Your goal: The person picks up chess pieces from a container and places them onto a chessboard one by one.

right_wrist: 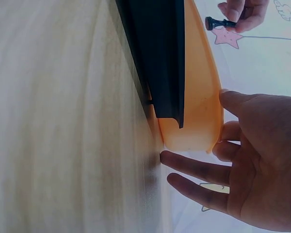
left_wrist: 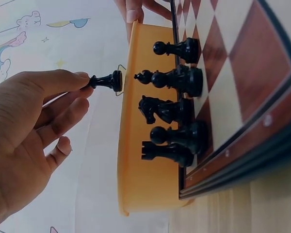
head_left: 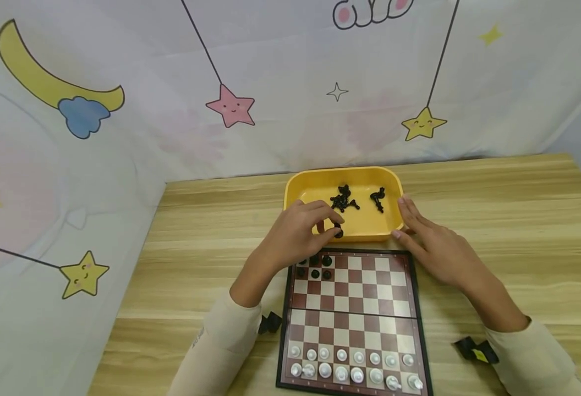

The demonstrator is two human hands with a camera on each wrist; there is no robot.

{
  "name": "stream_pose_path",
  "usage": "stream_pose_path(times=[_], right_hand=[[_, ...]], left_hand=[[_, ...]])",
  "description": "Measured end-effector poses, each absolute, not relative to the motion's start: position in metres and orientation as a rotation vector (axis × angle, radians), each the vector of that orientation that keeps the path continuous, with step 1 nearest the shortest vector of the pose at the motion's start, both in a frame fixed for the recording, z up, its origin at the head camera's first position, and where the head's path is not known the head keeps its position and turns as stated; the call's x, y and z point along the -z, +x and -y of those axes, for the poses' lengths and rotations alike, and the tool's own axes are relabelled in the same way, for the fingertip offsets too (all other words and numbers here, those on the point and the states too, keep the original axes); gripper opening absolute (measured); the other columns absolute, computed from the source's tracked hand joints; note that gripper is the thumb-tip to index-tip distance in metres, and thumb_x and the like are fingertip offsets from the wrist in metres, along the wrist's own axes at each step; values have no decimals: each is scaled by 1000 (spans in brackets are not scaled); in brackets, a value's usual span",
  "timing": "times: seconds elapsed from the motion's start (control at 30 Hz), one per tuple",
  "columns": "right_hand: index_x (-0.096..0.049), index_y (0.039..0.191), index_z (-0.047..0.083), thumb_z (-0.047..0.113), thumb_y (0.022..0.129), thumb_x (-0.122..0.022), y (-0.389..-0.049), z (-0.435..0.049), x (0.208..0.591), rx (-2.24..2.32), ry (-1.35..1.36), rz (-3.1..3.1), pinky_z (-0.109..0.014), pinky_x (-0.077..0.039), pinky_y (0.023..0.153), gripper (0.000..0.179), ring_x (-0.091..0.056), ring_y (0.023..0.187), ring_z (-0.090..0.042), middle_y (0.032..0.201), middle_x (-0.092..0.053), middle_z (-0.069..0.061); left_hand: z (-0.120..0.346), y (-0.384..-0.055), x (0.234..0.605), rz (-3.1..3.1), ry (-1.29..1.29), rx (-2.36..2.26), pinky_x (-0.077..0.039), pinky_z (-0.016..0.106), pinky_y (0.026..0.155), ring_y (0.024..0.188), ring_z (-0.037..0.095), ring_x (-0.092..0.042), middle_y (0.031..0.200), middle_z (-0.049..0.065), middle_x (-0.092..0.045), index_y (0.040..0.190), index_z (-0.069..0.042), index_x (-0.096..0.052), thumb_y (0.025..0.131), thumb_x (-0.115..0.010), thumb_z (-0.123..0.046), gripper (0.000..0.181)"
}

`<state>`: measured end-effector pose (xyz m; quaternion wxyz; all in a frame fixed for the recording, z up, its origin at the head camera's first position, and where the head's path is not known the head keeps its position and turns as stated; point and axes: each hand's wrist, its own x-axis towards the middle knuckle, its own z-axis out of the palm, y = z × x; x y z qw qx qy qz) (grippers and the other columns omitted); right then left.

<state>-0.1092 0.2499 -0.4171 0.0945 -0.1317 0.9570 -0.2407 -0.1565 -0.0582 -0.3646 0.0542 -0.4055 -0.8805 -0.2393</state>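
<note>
Roughly upright, a black chessman [left_wrist: 105,81] hangs base-down from the left hand [left_wrist: 29,121].

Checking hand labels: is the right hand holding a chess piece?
No: in the right wrist view the right hand touches the yellow tray, while the left hand holds the black chess piece.

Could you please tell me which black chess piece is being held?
The black chess piece pinched in the left hand; the others are on the chessboard or in the yellow tray.
</note>
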Motion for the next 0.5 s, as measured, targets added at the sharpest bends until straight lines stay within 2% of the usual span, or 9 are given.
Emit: stream_pose_path(times=[0.5], right_hand=[[-1,171,19,54,115,-33,-110,-252,419,716,-390,-2842,-74,-45,106,74,-46,143,-55,178,-6,-10]], left_hand=[[63,-149,371,2629,-1273,804,-50,28,77,78,8,-64,107,-2,-80,109,-13,-80,94,-82,-12,15]])
